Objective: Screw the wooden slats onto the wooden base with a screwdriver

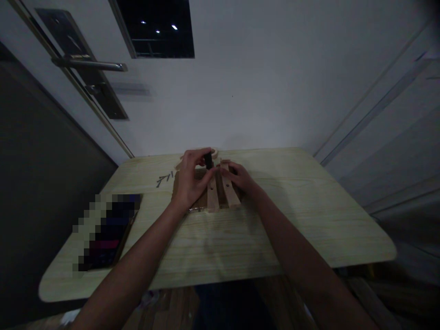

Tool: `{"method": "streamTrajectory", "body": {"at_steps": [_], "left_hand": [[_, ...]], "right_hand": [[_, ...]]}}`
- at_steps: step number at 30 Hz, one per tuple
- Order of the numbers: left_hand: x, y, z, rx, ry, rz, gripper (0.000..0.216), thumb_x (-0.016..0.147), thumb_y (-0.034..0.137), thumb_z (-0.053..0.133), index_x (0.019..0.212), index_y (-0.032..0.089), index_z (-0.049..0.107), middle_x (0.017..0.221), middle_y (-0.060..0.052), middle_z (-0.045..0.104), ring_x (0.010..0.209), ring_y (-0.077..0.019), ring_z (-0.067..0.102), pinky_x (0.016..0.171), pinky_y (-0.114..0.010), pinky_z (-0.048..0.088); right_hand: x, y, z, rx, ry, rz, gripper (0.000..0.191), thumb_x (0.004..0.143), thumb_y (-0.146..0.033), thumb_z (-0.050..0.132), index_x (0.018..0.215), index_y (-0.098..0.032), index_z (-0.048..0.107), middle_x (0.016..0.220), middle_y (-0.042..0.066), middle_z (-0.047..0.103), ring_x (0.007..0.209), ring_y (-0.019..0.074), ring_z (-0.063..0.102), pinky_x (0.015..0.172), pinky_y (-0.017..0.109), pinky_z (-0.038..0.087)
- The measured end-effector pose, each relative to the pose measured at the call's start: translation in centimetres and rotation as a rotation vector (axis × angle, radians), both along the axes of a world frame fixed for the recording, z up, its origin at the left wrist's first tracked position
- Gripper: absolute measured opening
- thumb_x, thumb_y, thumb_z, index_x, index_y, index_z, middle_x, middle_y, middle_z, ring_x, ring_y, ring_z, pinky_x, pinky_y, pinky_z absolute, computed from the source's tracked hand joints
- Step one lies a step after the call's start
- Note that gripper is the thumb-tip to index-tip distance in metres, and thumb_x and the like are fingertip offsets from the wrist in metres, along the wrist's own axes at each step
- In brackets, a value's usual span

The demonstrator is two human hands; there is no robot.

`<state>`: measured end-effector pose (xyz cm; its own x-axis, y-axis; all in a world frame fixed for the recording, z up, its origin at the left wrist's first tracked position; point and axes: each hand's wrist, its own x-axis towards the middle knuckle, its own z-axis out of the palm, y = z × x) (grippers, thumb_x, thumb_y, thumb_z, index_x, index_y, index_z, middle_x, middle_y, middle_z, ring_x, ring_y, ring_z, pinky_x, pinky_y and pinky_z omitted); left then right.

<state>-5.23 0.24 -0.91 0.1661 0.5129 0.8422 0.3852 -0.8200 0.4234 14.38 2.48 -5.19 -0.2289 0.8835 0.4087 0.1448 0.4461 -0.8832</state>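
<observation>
Two pale wooden strips, a left strip (212,198) and a right strip (231,195), lie side by side on a brown flat piece (199,201), each with a small dark hole. My left hand (190,181) is closed at the far end of the left strip. Its index finger and thumb grip a short black upright piece (208,160), perhaps a tool handle; its lower end is hidden. My right hand (243,178) has its fingers closed around the far part of the right strip, its thumb meeting the left thumb between the strips.
Several dark screws (164,178) lie left of my left hand. More pale wooden parts (215,152) sit behind it. A tablet or phone (113,233), partly pixelated, rests at the left of the wood-grain table (309,220). A white door with a metal handle (99,65) stands behind.
</observation>
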Motion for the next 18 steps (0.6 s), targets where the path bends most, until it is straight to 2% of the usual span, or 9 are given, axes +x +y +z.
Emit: {"method": "streamTrajectory", "body": {"at_steps": [6,11,15,18], "left_hand": [[-0.15,-0.15,-0.09,-0.047,0.025,0.009,0.054,0.094,0.037,0.067,0.144,0.033,0.050,0.124,-0.005,0.065,0.097,-0.0164,0.067,0.087,-0.033,0.060],[-0.14,-0.71,-0.20,-0.102,0.030,-0.016,0.061,0.096,0.036,0.062,0.153,0.031,0.041,0.126,-0.006,0.068,0.100,-0.0185,0.070,0.089,-0.034,0.060],[0.03,-0.76,-0.06,-0.073,0.016,-0.048,0.051,0.096,0.034,0.061,0.145,0.031,0.048,0.130,-0.006,0.065,0.104,-0.0181,0.069,0.090,-0.033,0.060],[0.07,-0.42,0.04,-0.029,0.026,-0.005,0.048,0.091,0.036,0.070,0.137,0.031,0.056,0.123,-0.004,0.064,0.103,-0.0173,0.067,0.088,-0.032,0.060]], "right_hand": [[0.05,-0.06,-0.11,-0.036,-0.022,-0.020,0.046,0.085,-0.062,0.067,0.097,-0.018,0.075,0.094,0.008,0.074,0.085,0.0218,0.065,0.077,0.036,0.052],[0.02,-0.11,-0.09,-0.037,0.012,-0.017,0.049,0.084,-0.063,0.068,0.100,-0.018,0.075,0.099,0.009,0.075,0.091,0.0247,0.067,0.084,0.040,0.052],[-0.01,-0.09,-0.06,-0.049,0.019,-0.016,0.050,0.082,-0.065,0.068,0.099,-0.018,0.075,0.098,0.009,0.075,0.091,0.0239,0.067,0.085,0.039,0.052],[-0.03,-0.08,-0.03,-0.047,0.021,-0.014,0.051,0.082,-0.066,0.068,0.099,-0.018,0.074,0.099,0.008,0.075,0.090,0.0229,0.067,0.085,0.038,0.052]]}}
